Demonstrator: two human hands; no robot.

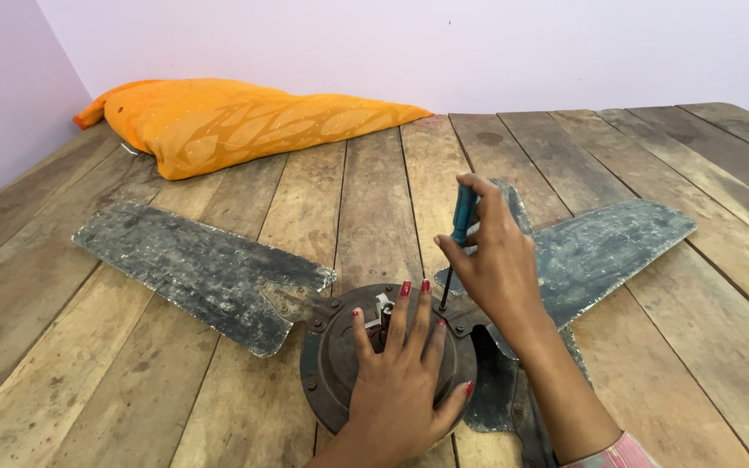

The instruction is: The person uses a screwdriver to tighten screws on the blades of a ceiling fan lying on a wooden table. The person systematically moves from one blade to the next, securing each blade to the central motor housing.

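Left hand [402,373] spread flat, open, pressing on fan motor housing [331,355] at near edge of wooden worktop [132,381]. Right hand [496,260] gripping teal-handled screwdriver [462,217] upright, tip at blade bracket beside housing. Blades [201,269] lying flat. Orange cloth bundle [236,121] well apart, far side.

Screwdriver [463,215]: teal handle. Fan blades [201,269]: dark grey, mottled with pale grime. Motor housing [331,364]: rusty brown-black. Cushion [236,121]: orange, lighter leaf pattern. Table [88,390]: weathered brown planks. Wall [392,52]: pale lilac. Fingernails [406,288]: red.
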